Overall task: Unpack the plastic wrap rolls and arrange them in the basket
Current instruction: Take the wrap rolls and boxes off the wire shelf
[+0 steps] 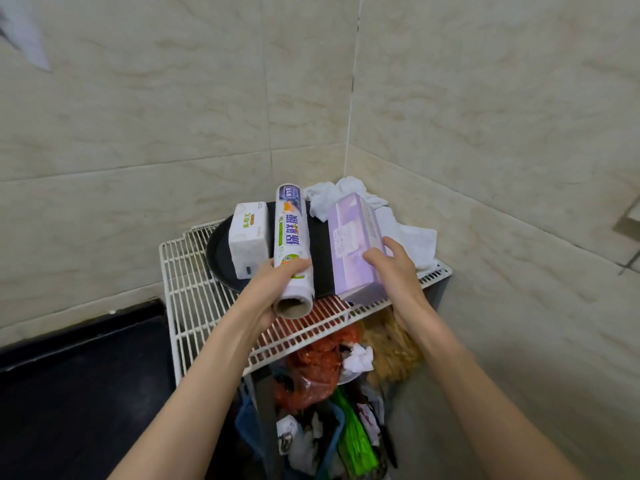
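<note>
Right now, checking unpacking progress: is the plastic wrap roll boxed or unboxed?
Unboxed: the plastic wrap roll lies bare in the left hand, its cardboard core end showing.

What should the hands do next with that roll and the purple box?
Probably the left hand should lower the printed plastic wrap roll onto the bare strip of the round black tray. The roll is held lengthwise above that gap, between the small white box and the purple rectangular box, which the right hand is steadying aside.
</note>
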`<control>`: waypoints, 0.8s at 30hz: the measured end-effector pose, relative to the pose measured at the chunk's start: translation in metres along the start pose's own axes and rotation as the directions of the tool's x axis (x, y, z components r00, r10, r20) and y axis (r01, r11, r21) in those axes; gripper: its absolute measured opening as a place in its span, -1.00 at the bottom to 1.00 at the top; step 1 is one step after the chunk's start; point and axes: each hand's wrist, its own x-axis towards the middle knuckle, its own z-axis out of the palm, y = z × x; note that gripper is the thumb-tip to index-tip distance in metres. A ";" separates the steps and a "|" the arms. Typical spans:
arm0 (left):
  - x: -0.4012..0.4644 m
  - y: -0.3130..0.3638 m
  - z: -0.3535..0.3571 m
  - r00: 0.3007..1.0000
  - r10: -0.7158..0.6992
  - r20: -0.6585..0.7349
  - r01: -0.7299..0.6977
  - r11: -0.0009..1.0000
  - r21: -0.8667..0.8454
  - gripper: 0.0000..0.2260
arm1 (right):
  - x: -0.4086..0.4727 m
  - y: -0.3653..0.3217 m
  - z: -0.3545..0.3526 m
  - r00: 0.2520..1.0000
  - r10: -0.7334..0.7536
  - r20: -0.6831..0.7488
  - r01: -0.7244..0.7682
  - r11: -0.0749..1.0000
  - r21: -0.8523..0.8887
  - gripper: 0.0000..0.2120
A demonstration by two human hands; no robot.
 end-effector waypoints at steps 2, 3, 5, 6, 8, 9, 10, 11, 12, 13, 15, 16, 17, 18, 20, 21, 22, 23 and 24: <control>-0.024 -0.005 -0.009 0.998 0.062 0.002 -0.062 0.998 -0.013 -0.68 | -0.018 -0.002 -0.001 0.993 0.037 0.115 -0.062 0.975 0.214 -0.66; -0.037 -0.008 -0.015 0.996 0.091 -0.002 -0.091 0.996 -0.022 -0.68 | -0.026 -0.001 0.000 0.981 0.035 0.190 -0.097 0.939 0.329 -0.72; -0.064 -0.017 -0.029 0.988 0.154 -0.028 -0.155 0.987 -0.047 -0.68 | -0.041 0.000 0.004 0.945 0.013 0.326 -0.185 0.843 0.504 -0.78; -0.077 -0.020 -0.038 0.982 0.182 -0.043 -0.185 0.981 -0.058 -0.70 | -0.049 0.000 0.008 0.928 -0.002 0.372 -0.221 0.801 0.556 -0.76; -0.103 -0.025 -0.059 0.973 0.220 -0.063 -0.224 0.973 -0.058 -0.75 | -0.064 0.000 0.025 0.904 -0.041 0.425 -0.230 0.792 0.566 -0.75; -0.117 -0.026 -0.071 0.970 0.230 -0.075 -0.234 0.971 -0.052 -0.76 | -0.074 0.000 0.036 0.895 -0.056 0.442 -0.213 0.818 0.534 -0.72; -0.131 -0.025 -0.082 0.966 0.241 -0.092 -0.245 0.969 -0.042 -0.75 | -0.084 -0.002 0.049 0.886 -0.070 0.458 -0.189 0.847 0.496 -0.67; -0.146 -0.024 -0.093 0.962 0.252 -0.109 -0.257 0.966 -0.031 -0.73 | -0.094 -0.003 0.062 0.877 -0.091 0.471 -0.162 0.869 0.468 -0.61; -0.160 -0.024 -0.104 0.958 0.260 -0.123 -0.265 0.964 -0.022 -0.69 | -0.105 -0.005 0.076 0.867 -0.117 0.484 -0.133 0.882 0.453 -0.56; -0.174 -0.024 -0.114 0.954 0.267 -0.136 -0.271 0.962 -0.015 -0.63 | -0.115 -0.006 0.090 0.852 -0.146 0.502 -0.108 0.890 0.442 -0.53; -0.202 -0.028 -0.135 0.946 0.277 -0.169 -0.280 0.960 0.005 -0.54 | -0.138 -0.012 0.120 0.812 -0.186 0.554 -0.086 0.899 0.428 -0.49; -0.216 -0.032 -0.146 0.942 0.282 -0.182 -0.284 0.959 0.015 -0.53 | -0.151 -0.016 0.137 0.793 -0.195 0.578 -0.083 0.904 0.419 -0.48; -0.230 -0.035 -0.159 0.939 0.287 -0.191 -0.288 0.957 0.023 -0.54 | -0.165 -0.020 0.154 0.777 -0.202 0.596 -0.074 0.911 0.406 -0.48; -0.245 -0.039 -0.173 0.935 0.294 -0.199 -0.294 0.955 0.030 -0.56 | -0.181 -0.023 0.172 0.764 -0.206 0.611 -0.063 0.919 0.388 -0.47; -0.278 -0.046 -0.207 0.923 0.313 -0.224 -0.310 0.950 0.046 -0.58 | -0.216 -0.027 0.209 0.735 -0.211 0.645 -0.046 0.933 0.358 -0.45; -0.295 -0.049 -0.226 0.915 0.320 -0.245 -0.316 0.947 0.055 -0.56 | -0.235 -0.028 0.228 0.716 -0.213 0.665 -0.050 0.934 0.353 -0.46; -0.315 -0.052 -0.246 0.905 0.327 -0.271 -0.321 0.945 0.066 -0.51 | -0.255 -0.028 0.246 0.692 -0.215 0.690 -0.060 0.935 0.351 -0.46; -0.334 -0.054 -0.267 0.895 0.336 -0.294 -0.328 0.941 0.080 -0.47 | -0.276 -0.030 0.266 0.664 -0.215 0.716 -0.070 0.936 0.346 -0.44; -0.354 -0.056 -0.288 0.884 0.347 -0.313 -0.333 0.938 0.098 -0.46 | -0.297 -0.032 0.285 0.637 -0.213 0.741 -0.082 0.937 0.340 -0.40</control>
